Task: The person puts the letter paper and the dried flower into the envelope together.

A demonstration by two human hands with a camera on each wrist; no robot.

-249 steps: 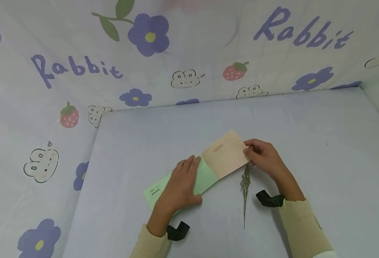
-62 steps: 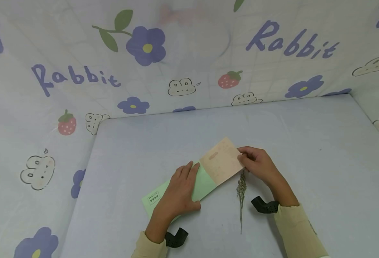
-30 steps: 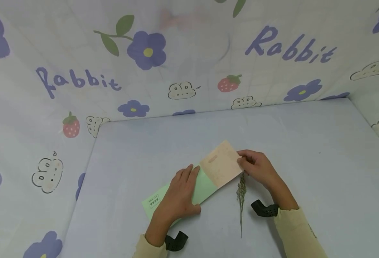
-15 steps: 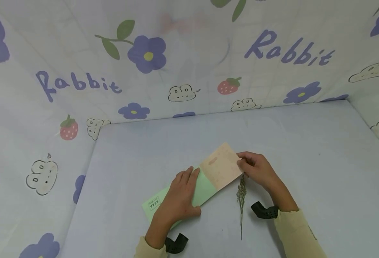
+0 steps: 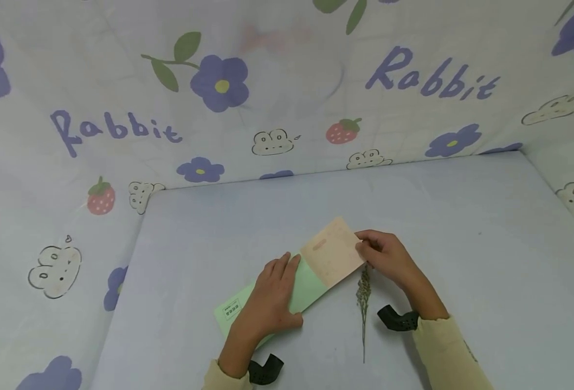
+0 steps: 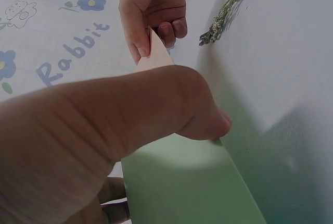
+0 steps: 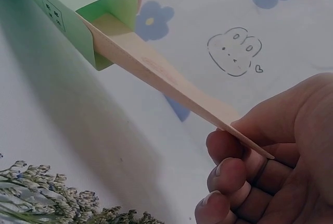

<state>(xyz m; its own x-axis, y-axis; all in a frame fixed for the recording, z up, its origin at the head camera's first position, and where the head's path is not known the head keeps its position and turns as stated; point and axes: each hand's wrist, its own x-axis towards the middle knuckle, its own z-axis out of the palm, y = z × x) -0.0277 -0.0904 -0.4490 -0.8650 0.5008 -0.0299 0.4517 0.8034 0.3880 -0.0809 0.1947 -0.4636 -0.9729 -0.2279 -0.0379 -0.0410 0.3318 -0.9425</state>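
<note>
Pressing flat on the pale green paper envelope (image 5: 247,311), left hand (image 5: 271,297) has fingers straight, palm down — envelope lies on the light blue surface (image 5: 462,227), printed label near its left end. Peach-coloured paper card (image 5: 332,251) sticks out of the envelope's open right end, roughly half exposed; right wrist view shows it tilted up off the surface. Right hand (image 5: 386,255) has a pinching grip on the card's far right corner, thumb on top, fingers curled under. Dried greyish flower sprig (image 5: 363,303) lies just below the card's right edge, near the right hand, stem pointing toward the person. Black wrist straps on both arms; floral "Rabbit" fabric behind.
</note>
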